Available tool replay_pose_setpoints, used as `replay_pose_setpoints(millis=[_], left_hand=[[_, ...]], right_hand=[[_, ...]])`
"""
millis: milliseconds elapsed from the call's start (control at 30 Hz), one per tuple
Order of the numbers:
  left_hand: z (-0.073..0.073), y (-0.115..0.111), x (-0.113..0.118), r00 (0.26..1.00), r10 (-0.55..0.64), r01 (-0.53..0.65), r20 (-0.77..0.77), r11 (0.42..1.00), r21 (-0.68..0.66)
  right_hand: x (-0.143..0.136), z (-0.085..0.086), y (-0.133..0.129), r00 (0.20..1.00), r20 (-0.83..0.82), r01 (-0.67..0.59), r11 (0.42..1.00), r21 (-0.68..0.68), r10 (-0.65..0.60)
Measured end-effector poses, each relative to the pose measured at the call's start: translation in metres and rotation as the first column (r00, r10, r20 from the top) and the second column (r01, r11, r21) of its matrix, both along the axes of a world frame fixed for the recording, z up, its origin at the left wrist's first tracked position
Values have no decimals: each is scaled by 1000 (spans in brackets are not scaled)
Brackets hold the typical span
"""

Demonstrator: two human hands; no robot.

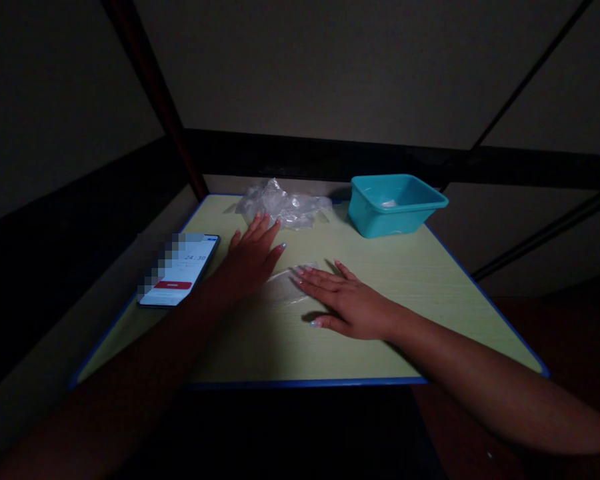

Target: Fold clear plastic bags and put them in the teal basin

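A small clear plastic bag (286, 288) lies flat on the table between my hands. The fingertips of my right hand (353, 301) rest on its right end, fingers stretched out and thumb apart. My left hand (253, 257) is spread over the bag's left side, its fingers pointing toward a crumpled heap of clear plastic bags (280, 203) at the back. Part of the flat bag is hidden under my left hand. Neither hand grips anything.
A turquoise plastic basket (397, 217) stands at the back right, with something small and pale inside. On the left lies a phone (183, 270) with a lit screen. The pale table (300, 353) has a blue edge, with walls behind it and at its left.
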State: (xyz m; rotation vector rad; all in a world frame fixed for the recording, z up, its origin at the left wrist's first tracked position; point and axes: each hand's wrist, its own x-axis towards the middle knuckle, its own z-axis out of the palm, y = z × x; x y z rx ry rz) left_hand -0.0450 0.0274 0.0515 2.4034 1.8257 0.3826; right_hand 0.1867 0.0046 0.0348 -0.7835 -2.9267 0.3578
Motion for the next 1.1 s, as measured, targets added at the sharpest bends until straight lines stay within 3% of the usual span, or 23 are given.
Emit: replay_pose_setpoints(millis=[167, 367, 500, 667, 900, 1100], left_hand=[[-16, -2, 2, 983, -103, 92, -150, 993, -76], [-34, -3, 1, 917, -357, 329, -178, 929, -166], [-33, -1, -2, 919, -348, 314, -187, 931, -186], [-36, 0, -3, 924, -336, 303, -180, 934, -190], [-37, -4, 2, 937, -279, 244, -208, 953, -179], [-39, -3, 2, 935, -279, 240, -219, 953, -187]], right_hand=[[-1, -3, 3, 996, 55, -66, 990, -126, 73], [6, -7, 2, 996, 75, -46, 994, -96, 53], [6, -5, 3, 996, 63, -49, 992, -114, 56], [5, -4, 8, 997, -13, 81, 994, -67, -82], [1, -15, 14, 993, 57, 107, 994, -28, -105], [1, -14, 20, 977, 79, 195, 981, 17, -196]])
